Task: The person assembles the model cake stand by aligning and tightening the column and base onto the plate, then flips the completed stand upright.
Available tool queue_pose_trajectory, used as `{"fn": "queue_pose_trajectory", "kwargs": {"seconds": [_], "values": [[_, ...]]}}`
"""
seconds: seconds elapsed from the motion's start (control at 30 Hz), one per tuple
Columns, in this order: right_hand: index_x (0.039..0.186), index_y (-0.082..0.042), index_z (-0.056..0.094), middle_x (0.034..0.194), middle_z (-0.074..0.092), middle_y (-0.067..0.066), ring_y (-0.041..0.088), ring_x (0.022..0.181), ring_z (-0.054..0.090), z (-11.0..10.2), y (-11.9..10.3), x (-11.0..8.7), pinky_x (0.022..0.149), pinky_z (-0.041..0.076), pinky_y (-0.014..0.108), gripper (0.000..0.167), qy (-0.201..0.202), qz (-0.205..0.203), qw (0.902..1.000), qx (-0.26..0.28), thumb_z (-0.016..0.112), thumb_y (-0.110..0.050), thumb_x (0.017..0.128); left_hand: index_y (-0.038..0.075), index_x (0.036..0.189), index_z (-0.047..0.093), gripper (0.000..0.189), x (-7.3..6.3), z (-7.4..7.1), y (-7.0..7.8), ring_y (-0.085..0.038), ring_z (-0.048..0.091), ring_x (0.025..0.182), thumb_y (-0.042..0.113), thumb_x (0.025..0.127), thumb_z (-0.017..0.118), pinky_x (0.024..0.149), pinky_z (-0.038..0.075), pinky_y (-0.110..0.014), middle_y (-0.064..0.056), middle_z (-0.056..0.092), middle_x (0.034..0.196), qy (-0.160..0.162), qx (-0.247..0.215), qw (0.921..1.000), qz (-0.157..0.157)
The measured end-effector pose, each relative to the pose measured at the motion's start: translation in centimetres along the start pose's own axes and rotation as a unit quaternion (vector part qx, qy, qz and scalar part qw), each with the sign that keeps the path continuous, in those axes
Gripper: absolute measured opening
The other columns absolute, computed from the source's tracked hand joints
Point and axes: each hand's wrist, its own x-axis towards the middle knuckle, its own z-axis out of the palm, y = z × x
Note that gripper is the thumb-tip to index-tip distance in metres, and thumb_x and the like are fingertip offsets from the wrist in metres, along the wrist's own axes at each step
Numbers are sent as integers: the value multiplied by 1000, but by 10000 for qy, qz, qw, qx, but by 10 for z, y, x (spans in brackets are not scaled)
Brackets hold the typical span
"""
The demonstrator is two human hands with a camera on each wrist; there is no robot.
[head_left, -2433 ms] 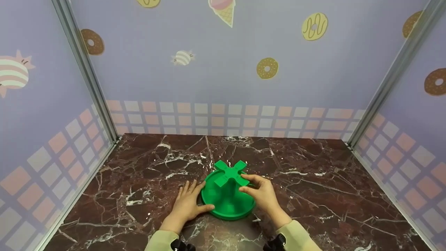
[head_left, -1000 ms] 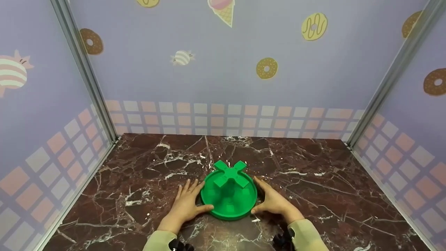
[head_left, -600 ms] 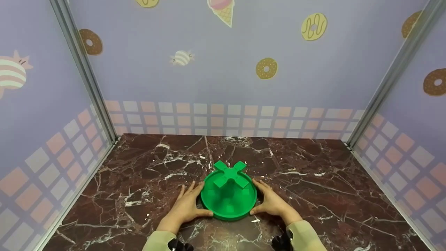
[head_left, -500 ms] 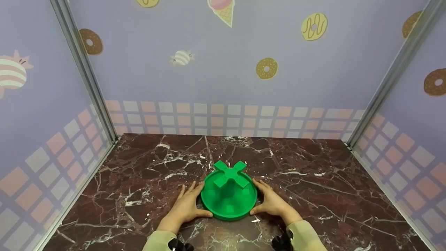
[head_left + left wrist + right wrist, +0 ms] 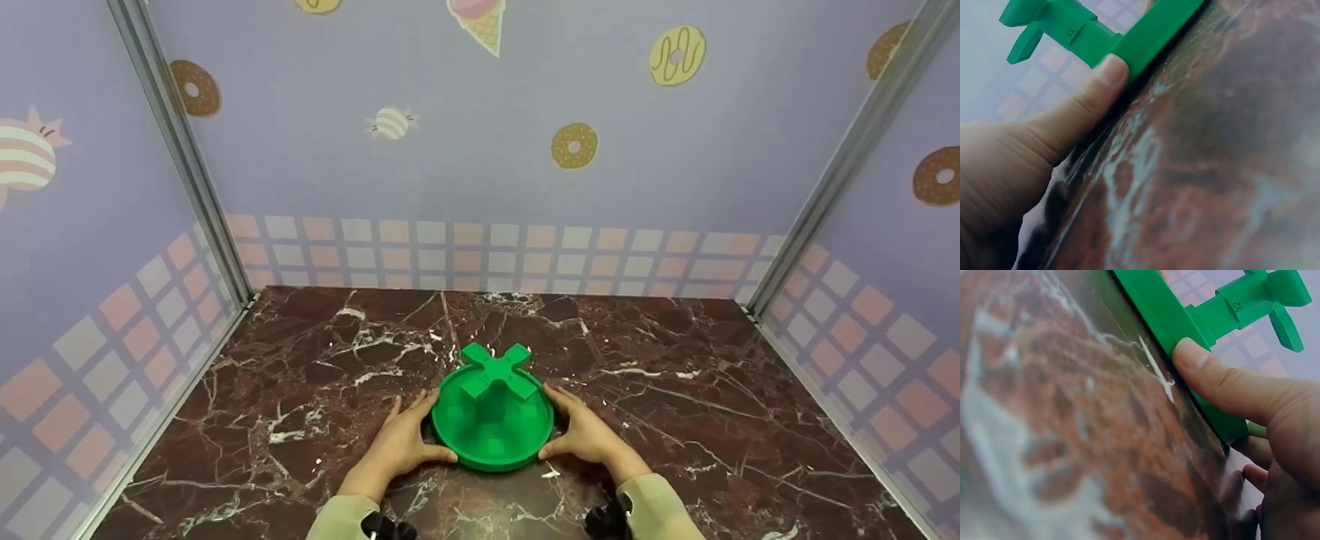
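Observation:
A green round dish (image 5: 493,460) stands on the marble-patterned table. From its middle rises a post (image 5: 1244,305) topped by a four-armed cross (image 5: 496,375). Small numbers mark the post: 35 in the left wrist view, 32 in the right. My left hand (image 5: 403,441) holds the dish's left side, thumb (image 5: 1086,104) against the rim in the left wrist view. On the opposite side my right hand (image 5: 589,436) holds the rim between thumb (image 5: 1221,379) and fingers. The tips of the far fingers are partly hidden by the dish.
White crumbs (image 5: 551,474) are scattered on the dark red table (image 5: 697,420), mostly around and behind the dish. Panels with printed sweets and a checked border enclose the back (image 5: 420,180) and both sides. Metal posts (image 5: 184,150) stand at the corners.
My right hand has left an arm of the cross and moved down to the dish's right rim. The left hand's fingers have shifted slightly at the left rim. The dish stays in place.

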Motion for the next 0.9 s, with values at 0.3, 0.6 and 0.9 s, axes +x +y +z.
{"fn": "queue_pose_trajectory", "kwargs": {"seconds": [0.3,0.6,0.9], "values": [[160,4,31,162,36,29,46,151,34,-16,-7,0,125,34,48,108,-52,-129,9967,796,94,-15,73,6,160,37,115,-2,-5,8,-54,42,144,49,68,92,118,38,-66,-29,45,156,427,-776,9960,-65],[158,10,29,154,44,35,18,119,65,-27,-25,-2,84,60,24,96,286,-347,9757,2145,86,-20,86,10,162,34,106,-1,-10,22,-45,43,147,48,78,86,119,38,-61,-24,42,160,955,-2148,9718,176],[156,11,32,154,42,36,-3,118,65,-26,-38,-4,92,58,18,91,686,-760,9663,2361,80,-31,91,6,143,62,56,0,-9,41,-39,68,122,11,90,79,101,57,-52,-21,69,133,2699,-1555,9496,343]]}}
